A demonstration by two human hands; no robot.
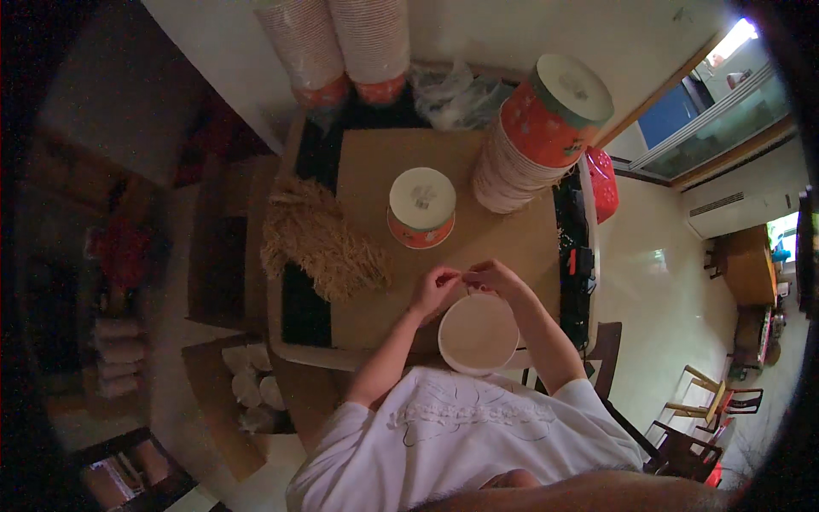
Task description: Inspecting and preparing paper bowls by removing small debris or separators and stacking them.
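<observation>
A white-inside paper bucket (pixel 479 334) stands at the table's near edge, close against my shirt, its round mouth facing up. At its far rim my left hand (pixel 435 292) and my right hand (pixel 496 279) meet, fingertips pinched together. Whatever thin thing lies between the fingers is too small to make out. Beyond the hands an orange paper bucket (pixel 421 209) rests upside down, its pale base up. To the left lies a loose bundle of straw-coloured cords (pixel 320 239).
A tall stack of orange buckets (pixel 546 136) rises at the back right of the cardboard-covered table (pixel 503 252). Two wrapped stacks (pixel 373 47) and crumpled clear plastic (pixel 456 96) stand behind. A box of white packets (pixel 249 375) sits lower left; chairs (pixel 687 448) are right.
</observation>
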